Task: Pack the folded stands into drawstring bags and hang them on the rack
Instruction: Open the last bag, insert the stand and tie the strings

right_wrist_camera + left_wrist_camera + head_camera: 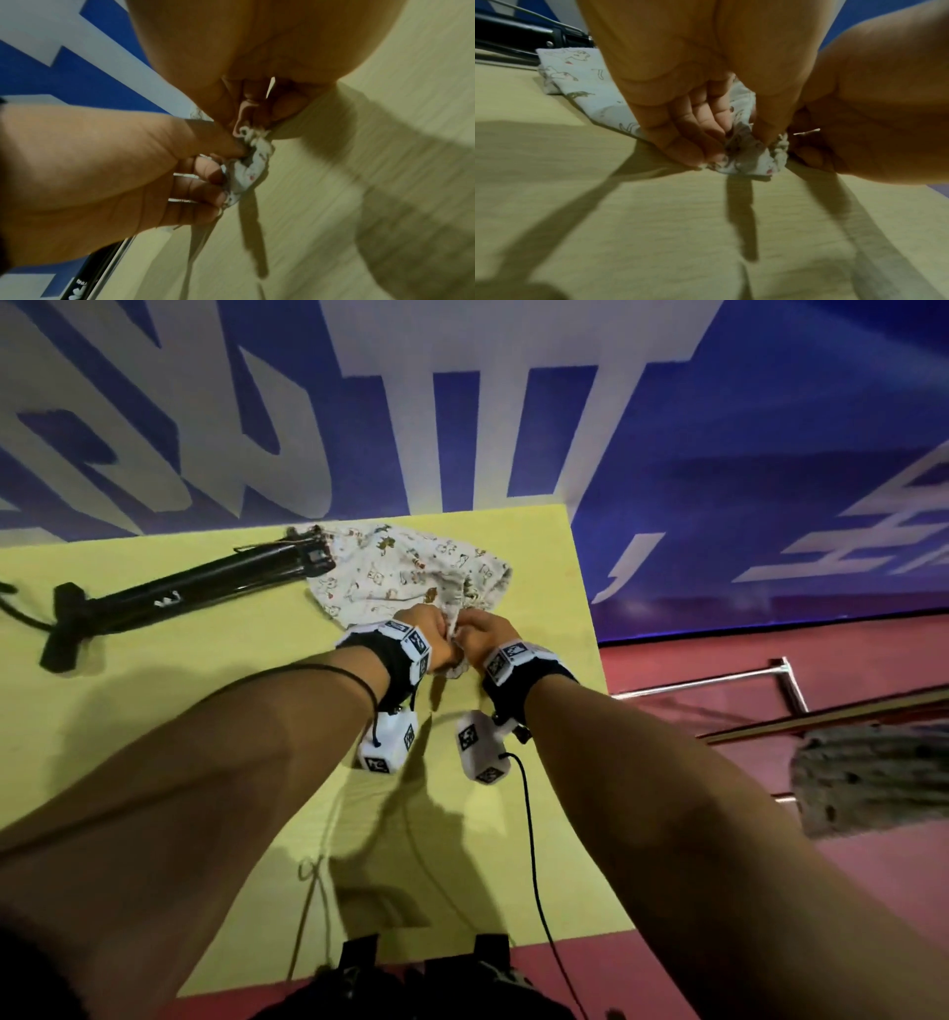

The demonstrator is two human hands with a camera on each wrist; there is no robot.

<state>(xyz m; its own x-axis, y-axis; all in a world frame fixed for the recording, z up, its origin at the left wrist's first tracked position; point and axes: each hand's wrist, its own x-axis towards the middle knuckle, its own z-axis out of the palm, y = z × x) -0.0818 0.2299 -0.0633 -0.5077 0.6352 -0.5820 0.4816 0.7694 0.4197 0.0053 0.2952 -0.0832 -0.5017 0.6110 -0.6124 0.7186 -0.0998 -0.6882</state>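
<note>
A white drawstring bag (pixel 405 572) printed with small animals lies on the yellow table (pixel 154 737) near its far right corner. My left hand (pixel 434 636) and right hand (pixel 475 631) meet at the bag's gathered mouth (pixel 746 160), each pinching the bunched cloth (pixel 246 172). A folded black stand (pixel 179 595) lies on the table to the left, its end touching the bag. The bag's cords (pixel 318 880) trail toward me across the table.
The table's right edge (pixel 590 629) is close to my hands. Beyond it, a metal rack (pixel 770 706) stands over the red floor, with a grey speckled bag (pixel 873 783) on it. A blue and white banner (pixel 462 403) fills the background. A black cable (pixel 531 865) runs from my right wrist.
</note>
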